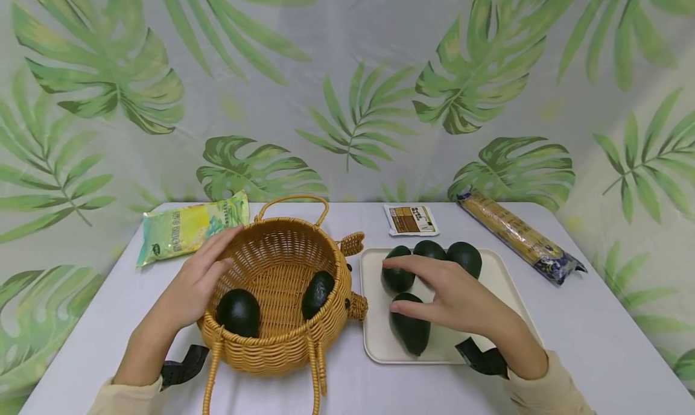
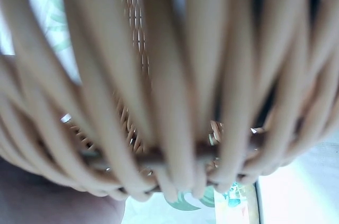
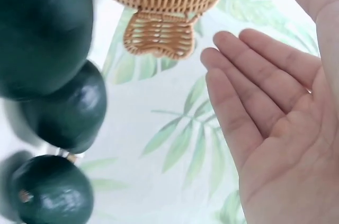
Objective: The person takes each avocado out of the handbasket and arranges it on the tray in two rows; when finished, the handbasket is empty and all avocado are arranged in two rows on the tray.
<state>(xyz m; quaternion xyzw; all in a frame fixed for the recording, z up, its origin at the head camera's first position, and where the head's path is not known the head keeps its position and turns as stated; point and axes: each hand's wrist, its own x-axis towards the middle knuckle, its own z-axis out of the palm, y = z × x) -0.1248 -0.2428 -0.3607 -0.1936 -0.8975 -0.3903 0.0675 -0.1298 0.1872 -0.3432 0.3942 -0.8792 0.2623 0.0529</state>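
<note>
A round wicker basket (image 1: 271,351) stands left of centre, with two dark green avocados inside, one at the left (image 1: 238,313) and one at the right (image 1: 318,295). My left hand (image 1: 187,288) rests against the basket's left rim, fingers fairly straight. Close-up wicker (image 2: 175,102) fills most of the left wrist view. Several more avocados (image 1: 409,330) lie on a cream tray (image 1: 450,356). Over that tray hovers my right hand (image 1: 461,294), thumb and fingers spread apart. The right wrist view shows its bare palm (image 3: 291,144) with nothing held, beside the avocados (image 3: 53,189).
A green and yellow packet (image 1: 190,228) lies behind the basket to the left. At the back are a small white and brown packet (image 1: 412,220) and a long clear-wrapped package (image 1: 513,234). The basket's raised handle (image 1: 293,196) and front handle straps (image 1: 315,373) stick out.
</note>
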